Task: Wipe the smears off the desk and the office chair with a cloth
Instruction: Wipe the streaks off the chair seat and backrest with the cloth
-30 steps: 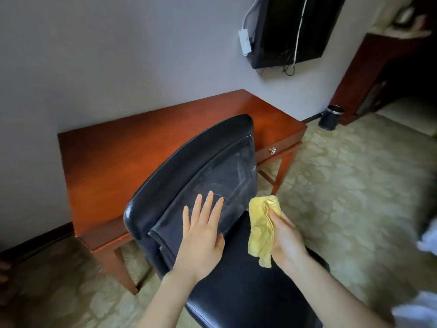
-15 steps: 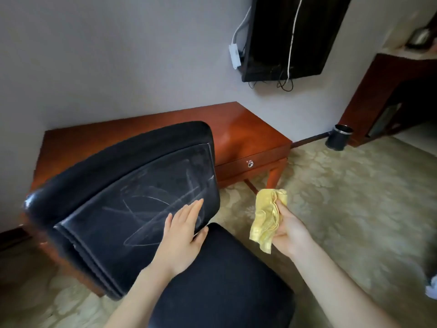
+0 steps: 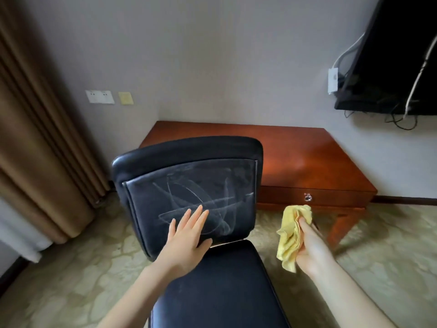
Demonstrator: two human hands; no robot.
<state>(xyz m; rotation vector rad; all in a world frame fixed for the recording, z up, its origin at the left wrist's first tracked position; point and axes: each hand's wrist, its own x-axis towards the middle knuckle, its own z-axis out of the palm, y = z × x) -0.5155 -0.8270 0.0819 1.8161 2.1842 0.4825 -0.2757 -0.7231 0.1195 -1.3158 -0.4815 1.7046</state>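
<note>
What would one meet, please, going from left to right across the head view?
In order: brown curtain → white wall plate → left hand flat on the smeared chair back → yellow cloth held in the right hand → black television.

There is one chair (image 3: 189, 150), with one backrest (image 3: 146, 209) and one seat (image 3: 217, 292). One counter (image 3: 307, 162) stands behind it, with one drawer (image 3: 335, 197) and one knob (image 3: 308, 197). There is one cloth (image 3: 289, 235). Two hands show: one left hand (image 3: 186, 235) and one right hand (image 3: 309, 245). The wall carries one screen (image 3: 390, 67) and three plates: one white plate (image 3: 99, 97), one yellow plate (image 3: 125, 98) and one more white plate (image 3: 332, 81). One curtain (image 3: 35, 138) hangs at the left.
</note>
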